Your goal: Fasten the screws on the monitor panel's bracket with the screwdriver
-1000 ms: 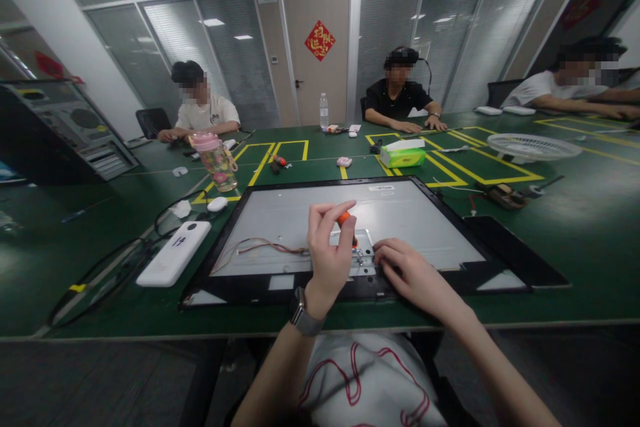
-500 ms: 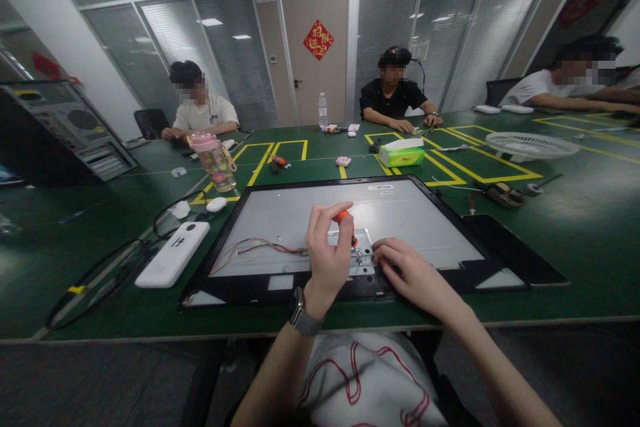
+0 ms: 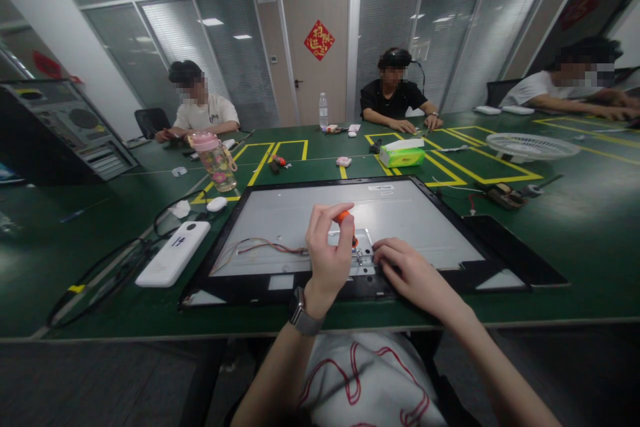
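Observation:
My left hand (image 3: 327, 240) grips an orange-handled screwdriver (image 3: 344, 216), fingers curled round the handle, which stands nearly upright. Its lower end is at a small metal bracket (image 3: 364, 270) on the back of a flat display panel (image 3: 280, 213); the tip is too small to make out. My right hand (image 3: 405, 267) rests on the panel just right of the bracket, fingers bent and fingertips close together at the bracket's edge. Whatever lies between them is hidden. Thin coloured wires (image 3: 270, 243) run left from the bracket across the grey panel.
Left of the panel lie a white power bank (image 3: 173, 257) and a black cable (image 3: 95, 273). A pink-lidded bottle (image 3: 217, 163) stands behind them. Beyond the panel are a green tissue pack (image 3: 401, 155) and pliers (image 3: 275, 161). A black slab (image 3: 515, 250) lies right. Several co-workers sit around.
My hands and the screwdriver hold practically the same position. Across the table, the co-worker at left has shifted their hands slightly, and one at far right has moved an arm.

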`<state>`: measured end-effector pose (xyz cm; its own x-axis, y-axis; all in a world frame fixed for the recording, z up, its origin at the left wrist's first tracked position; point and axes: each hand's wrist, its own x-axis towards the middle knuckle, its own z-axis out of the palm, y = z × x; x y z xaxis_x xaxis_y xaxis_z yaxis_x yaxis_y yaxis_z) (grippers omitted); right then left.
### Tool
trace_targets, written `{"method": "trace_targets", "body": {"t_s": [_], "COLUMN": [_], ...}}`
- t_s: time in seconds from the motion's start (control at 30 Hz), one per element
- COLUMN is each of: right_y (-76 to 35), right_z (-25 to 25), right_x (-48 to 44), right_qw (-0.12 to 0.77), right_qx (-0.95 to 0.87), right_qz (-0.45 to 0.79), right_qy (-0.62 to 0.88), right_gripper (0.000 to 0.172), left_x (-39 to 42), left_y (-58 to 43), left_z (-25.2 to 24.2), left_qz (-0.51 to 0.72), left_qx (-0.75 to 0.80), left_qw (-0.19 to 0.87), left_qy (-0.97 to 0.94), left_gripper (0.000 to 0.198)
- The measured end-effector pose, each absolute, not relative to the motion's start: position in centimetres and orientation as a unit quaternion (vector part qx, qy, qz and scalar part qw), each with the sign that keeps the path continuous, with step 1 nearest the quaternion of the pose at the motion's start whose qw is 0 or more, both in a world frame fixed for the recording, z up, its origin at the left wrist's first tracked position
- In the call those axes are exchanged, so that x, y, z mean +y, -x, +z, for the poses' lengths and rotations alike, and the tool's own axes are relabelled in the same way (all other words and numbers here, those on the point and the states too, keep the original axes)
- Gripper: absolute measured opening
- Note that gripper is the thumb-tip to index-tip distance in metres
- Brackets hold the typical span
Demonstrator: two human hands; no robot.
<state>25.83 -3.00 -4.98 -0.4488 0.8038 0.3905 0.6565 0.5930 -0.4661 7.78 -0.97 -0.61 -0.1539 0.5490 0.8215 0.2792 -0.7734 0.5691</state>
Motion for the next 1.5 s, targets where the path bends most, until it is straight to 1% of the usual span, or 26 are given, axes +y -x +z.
{"method": "trace_targets", "body": {"t_s": [0.43, 0.57, 0.87, 1.03, 1.33, 1.5], "right_y": [-25.74, -25.71, -25.74, -25.67, -25.72, -25.70], "right_z": [-4.79, -4.76, -4.82, -4.66, -4.74, -4.78], "right_x": [-3.04, -3.04, -3.04, -3.10, -3.10, -3.06], "right_qw": [0.304, 0.301, 0.305, 0.304, 0.306, 0.303], "right_qx": [-0.841, -0.841, -0.840, -0.841, -0.840, -0.840], "right_qz": [0.113, 0.113, 0.119, 0.111, 0.114, 0.116], "right_qy": [0.433, 0.434, 0.434, 0.435, 0.434, 0.435], "right_gripper": [0.024, 0.023, 0.024, 0.024, 0.024, 0.024], "left_x": [-1.07, -1.06, -0.93, -0.88, -1.01, -1.05], "left_y": [-7.75, -7.70, -7.56, -7.55, -7.68, -7.64], "left_z": [-0.57, -0.68, -0.85, -0.73, -0.34, -0.49], "left_qz": [0.682, 0.679, 0.672, 0.663, 0.664, 0.667], "left_qx": [0.329, 0.328, 0.310, 0.315, 0.320, 0.328], "left_qw": [0.097, 0.098, 0.146, 0.149, 0.120, 0.131], "left_qy": [-0.646, -0.649, -0.656, -0.663, -0.664, -0.656], "left_gripper": [0.017, 0.021, 0.032, 0.030, 0.022, 0.029]}}
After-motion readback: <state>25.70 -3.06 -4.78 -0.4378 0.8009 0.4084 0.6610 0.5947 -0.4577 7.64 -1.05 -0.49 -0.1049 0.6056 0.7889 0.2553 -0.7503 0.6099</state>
